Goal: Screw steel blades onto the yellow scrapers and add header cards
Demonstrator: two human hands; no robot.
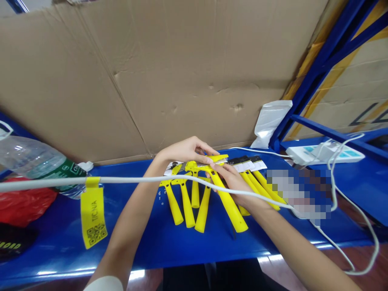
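Both hands meet over a yellow tool [228, 202] with a long handle and a wide head. My left hand [192, 151] reaches over its head from the left, fingers bent round the top edge. My right hand [228, 178] grips the same tool where head and handle join, and the handle points down toward me. Left of it, several loose yellow handles [188, 202] lie on the blue shelf [169, 250]. To the right, more yellow tools [260, 186] with black and white card pieces lie side by side, partly behind my right hand.
A white cable [121, 180] with a yellow tag [93, 218] crosses in front of my forearms. Plastic bottle [45, 161] and red bag [24, 202] are at left. A power strip [327, 153] is at right; cardboard [182, 81] stands behind.
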